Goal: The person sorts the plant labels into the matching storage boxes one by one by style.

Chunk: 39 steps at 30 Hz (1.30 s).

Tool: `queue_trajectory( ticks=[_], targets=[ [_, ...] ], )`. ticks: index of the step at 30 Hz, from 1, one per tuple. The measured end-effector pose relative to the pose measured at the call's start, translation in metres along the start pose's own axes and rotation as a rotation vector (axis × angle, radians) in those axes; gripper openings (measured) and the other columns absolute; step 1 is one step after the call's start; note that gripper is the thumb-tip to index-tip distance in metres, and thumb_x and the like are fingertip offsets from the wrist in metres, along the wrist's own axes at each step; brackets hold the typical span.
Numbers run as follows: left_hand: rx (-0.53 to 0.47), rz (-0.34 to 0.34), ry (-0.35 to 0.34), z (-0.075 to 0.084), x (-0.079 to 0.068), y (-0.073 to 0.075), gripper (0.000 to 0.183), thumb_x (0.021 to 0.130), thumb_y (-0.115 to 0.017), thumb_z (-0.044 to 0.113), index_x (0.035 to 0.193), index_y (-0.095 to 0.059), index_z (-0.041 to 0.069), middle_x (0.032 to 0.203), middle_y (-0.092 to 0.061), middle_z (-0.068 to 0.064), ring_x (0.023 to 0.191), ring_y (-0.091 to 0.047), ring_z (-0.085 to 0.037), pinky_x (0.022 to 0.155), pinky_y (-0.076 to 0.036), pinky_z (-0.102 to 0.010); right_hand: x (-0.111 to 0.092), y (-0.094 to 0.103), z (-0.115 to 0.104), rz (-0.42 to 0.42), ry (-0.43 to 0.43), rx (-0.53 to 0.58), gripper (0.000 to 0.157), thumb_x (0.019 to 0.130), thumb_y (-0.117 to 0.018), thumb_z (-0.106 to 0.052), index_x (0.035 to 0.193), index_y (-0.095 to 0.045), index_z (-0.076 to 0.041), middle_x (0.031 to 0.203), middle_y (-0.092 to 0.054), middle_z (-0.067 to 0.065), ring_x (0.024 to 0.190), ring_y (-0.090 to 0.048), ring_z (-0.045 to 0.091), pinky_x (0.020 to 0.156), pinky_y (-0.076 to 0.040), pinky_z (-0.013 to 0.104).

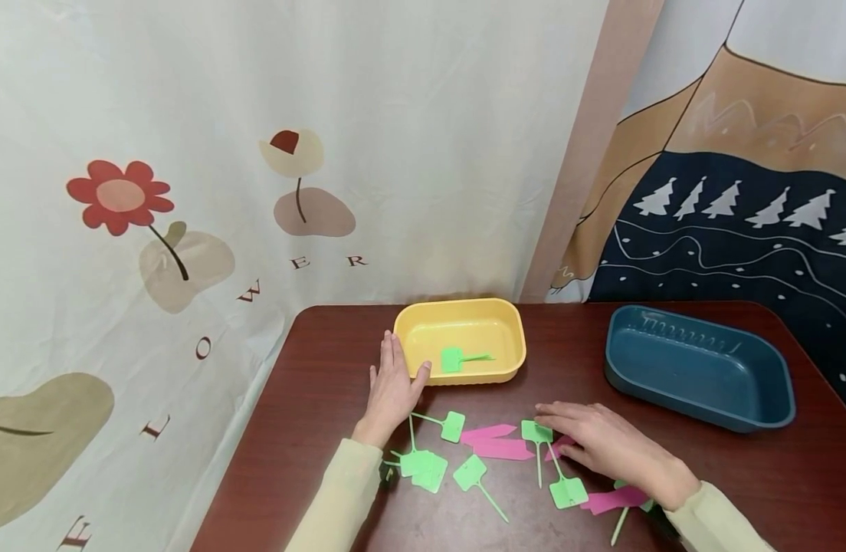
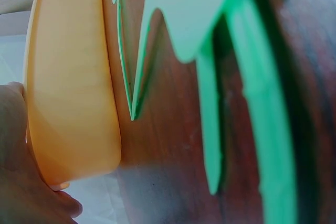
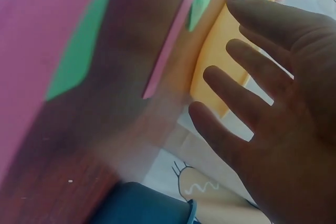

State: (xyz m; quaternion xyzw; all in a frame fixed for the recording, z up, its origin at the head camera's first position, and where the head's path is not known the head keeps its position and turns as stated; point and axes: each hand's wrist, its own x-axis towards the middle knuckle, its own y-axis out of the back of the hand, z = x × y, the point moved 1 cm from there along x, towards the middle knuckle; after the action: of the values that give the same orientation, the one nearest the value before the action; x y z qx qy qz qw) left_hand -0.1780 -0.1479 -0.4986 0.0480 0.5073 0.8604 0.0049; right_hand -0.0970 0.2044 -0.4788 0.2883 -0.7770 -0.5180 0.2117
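My left hand point(image 1: 393, 386) lies against the front left corner of a yellow bin point(image 1: 516, 360), fingers straight along its side and thumb at the front rim. Inside that bin is a green T-shaped plant label point(image 1: 452, 359). In the left wrist view, the hand point(image 2: 26, 166) touches the end of the bin. Over the labels on the right hovers my right hand point(image 1: 605, 445), holding nothing; the right wrist view shows its fingers point(image 3: 236, 98) spread and extended. Green plant labels point(image 1: 470, 472) and pink pointed plant labels point(image 1: 503, 448) lie scattered between the hands.
A dark blue bin point(image 1: 706, 368) stands at the right, farther back than the right hand. Under the right wrist lie another pink label point(image 1: 611, 500) and partly hidden green ones. A printed curtain point(image 1: 423, 153) hangs behind the brown table point(image 1: 313, 368).
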Motion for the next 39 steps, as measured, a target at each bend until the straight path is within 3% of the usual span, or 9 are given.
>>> queue_trajectory(
  ticks=[11,19,28,33,39],
  targets=[
    [-0.004,0.005,-0.002,0.001,0.000,0.001,0.092,0.105,-0.051,0.050,0.161,-0.011,-0.010,0.171,-0.009,-0.024,0.157,-0.017,-0.037,0.115,-0.021,-0.072,-0.009,-0.014,0.003,0.035,0.175,-0.026,0.042,0.085,-0.084,-0.011,0.125,-0.076,-0.018,0.127,-0.072,0.000,0.116,-0.068,0.021,0.086,-0.059,0.045],
    [-0.003,-0.004,0.003,0.001,0.000,0.001,0.092,0.104,-0.051,0.052,0.162,-0.010,-0.009,0.171,-0.007,-0.023,0.157,-0.016,-0.036,0.116,-0.020,-0.071,-0.009,-0.018,0.000,-0.004,0.140,-0.059,0.035,0.085,-0.084,-0.012,0.119,-0.078,-0.022,0.126,-0.070,0.000,0.114,-0.066,0.020,0.087,-0.056,0.049],
    [-0.019,0.032,-0.021,0.000,-0.001,-0.001,0.092,0.104,-0.053,0.048,0.160,-0.013,-0.011,0.170,-0.010,-0.026,0.155,-0.020,-0.040,0.114,-0.023,-0.073,-0.010,-0.018,0.003,0.083,0.112,-0.084,0.020,0.084,-0.085,-0.013,0.098,-0.078,-0.025,0.104,-0.064,-0.008,0.090,-0.060,0.010,0.078,-0.055,0.038],
    [-0.020,0.027,-0.012,0.000,-0.001,0.000,0.092,0.104,-0.052,0.050,0.161,-0.012,-0.011,0.171,-0.008,-0.024,0.155,-0.019,-0.039,0.114,-0.022,-0.073,-0.007,-0.016,0.006,0.067,0.088,-0.077,0.017,0.085,-0.086,-0.018,0.094,-0.077,-0.028,0.096,-0.060,-0.014,0.085,-0.056,0.005,0.074,-0.053,0.035],
    [-0.015,0.016,-0.008,0.002,-0.001,0.001,0.091,0.105,-0.052,0.050,0.161,-0.012,-0.010,0.171,-0.009,-0.024,0.156,-0.019,-0.038,0.115,-0.022,-0.072,-0.005,-0.015,0.010,0.073,0.062,-0.127,0.014,0.084,-0.087,-0.022,0.089,-0.073,-0.024,0.087,-0.055,-0.014,0.078,-0.051,0.004,0.070,-0.052,0.032]
  ],
)
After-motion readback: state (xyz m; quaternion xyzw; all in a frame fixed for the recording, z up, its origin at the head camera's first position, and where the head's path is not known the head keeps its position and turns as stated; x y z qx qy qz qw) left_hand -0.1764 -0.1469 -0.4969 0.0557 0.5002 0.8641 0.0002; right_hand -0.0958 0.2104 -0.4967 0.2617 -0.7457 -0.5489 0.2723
